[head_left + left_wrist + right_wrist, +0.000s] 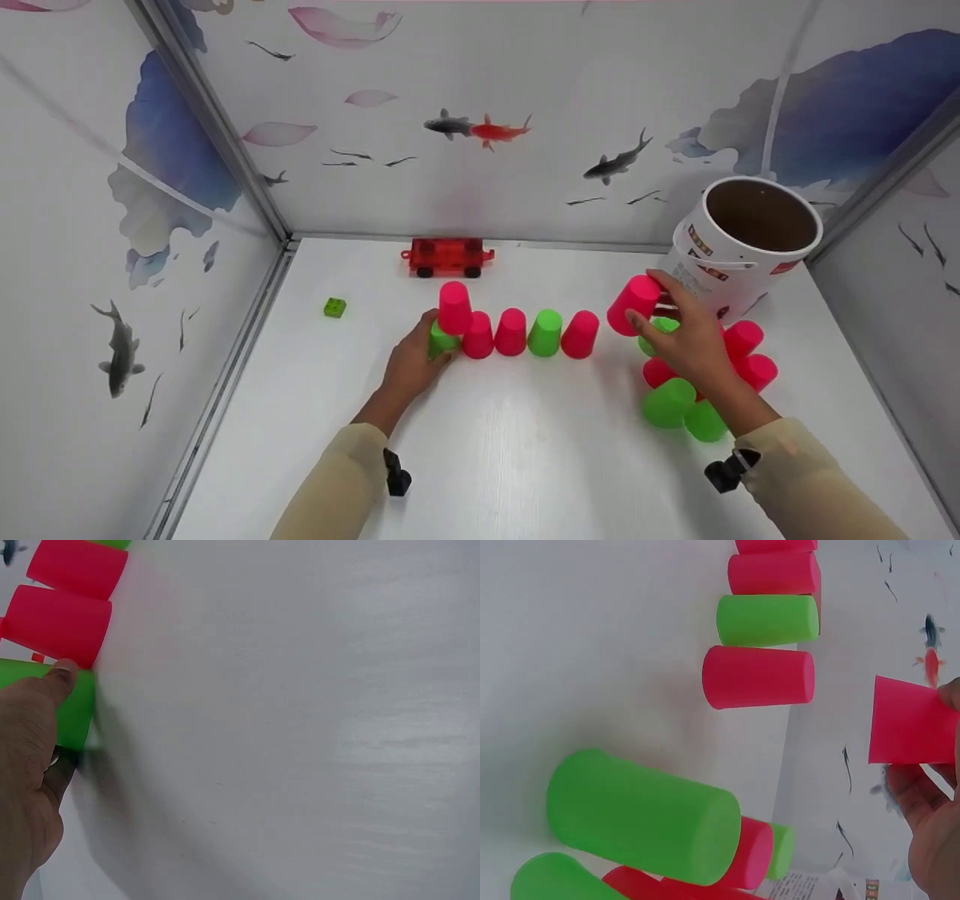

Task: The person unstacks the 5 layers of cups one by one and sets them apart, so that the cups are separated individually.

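Five-cup counts aside, a row of several upturned pink and green cups stands mid-table. At its left end my left hand (411, 361) grips a green cup (442, 341); in the left wrist view, the thumb lies along that cup (75, 716). An upturned pink cup (454, 307) rests above the green cup and its pink neighbour (478, 336). Farther right in the row are a pink cup (511, 331), a green cup (545, 332) and a pink cup (580, 334). My right hand (690, 345) holds another pink cup (631, 306) raised, pinched between thumb and fingers.
Loose pink and green cups (669, 403) cluster beneath my right forearm. Behind them stands a white bucket (720, 277). A red toy wagon (448, 257) sits by the back wall, and a small green block (334, 307) lies at left. Patterned walls (540, 90) enclose the table.
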The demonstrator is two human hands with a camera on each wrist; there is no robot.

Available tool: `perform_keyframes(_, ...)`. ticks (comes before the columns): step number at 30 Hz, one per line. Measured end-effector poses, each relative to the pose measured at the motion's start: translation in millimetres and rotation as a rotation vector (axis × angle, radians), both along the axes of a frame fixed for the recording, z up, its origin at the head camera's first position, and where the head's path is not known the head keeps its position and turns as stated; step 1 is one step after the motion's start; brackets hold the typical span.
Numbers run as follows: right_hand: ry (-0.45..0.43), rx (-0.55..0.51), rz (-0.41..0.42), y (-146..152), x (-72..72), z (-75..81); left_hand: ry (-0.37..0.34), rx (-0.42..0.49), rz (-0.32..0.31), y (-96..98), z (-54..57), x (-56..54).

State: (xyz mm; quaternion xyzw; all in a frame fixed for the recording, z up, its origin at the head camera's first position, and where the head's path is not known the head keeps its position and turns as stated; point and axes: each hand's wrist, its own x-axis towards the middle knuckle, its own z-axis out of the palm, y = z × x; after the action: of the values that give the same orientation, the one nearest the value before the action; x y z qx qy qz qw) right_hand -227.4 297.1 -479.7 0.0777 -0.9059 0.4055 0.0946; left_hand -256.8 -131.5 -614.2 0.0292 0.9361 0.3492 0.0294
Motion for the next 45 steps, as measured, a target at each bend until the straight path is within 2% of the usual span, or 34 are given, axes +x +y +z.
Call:
perform_keyframes(5, 0.057, 0.028, -0.001, 13.5, 5.9, -0.1, -0.001, 0.006, 0.004, -1.6, -3.7, -0.1)
perform_keyframes(12, 0.065, 0.055, -0.057, 32.2, 23.0, 0.4, -0.005, 0.01, 0.016, -0.9, -4.5, -0.4)
perform_keyframes(19, 0.168, 0.09, -0.075, 61.2, 38.7, -4.4, -0.007, 0.02, 0.018, 0.1, -4.5, -0.7)
perform_keyframes(26, 0.17, 0.084, -0.14, 91.6, 57.7, -11.1, -0.011, 0.021, 0.007, -1.2, -4.8, 0.1)
perform_keyframes(36, 0.146, 0.129, -0.27, 128.4, 81.3, -27.5, 0.03, 0.003, -0.007, 0.0, -1.0, 0.1)
perform_keyframes(45, 0.203, 0.148, -0.277, 144.6, 101.7, -45.6, 0.001, 0.005, 0.004, 1.6, -1.6, -1.1)
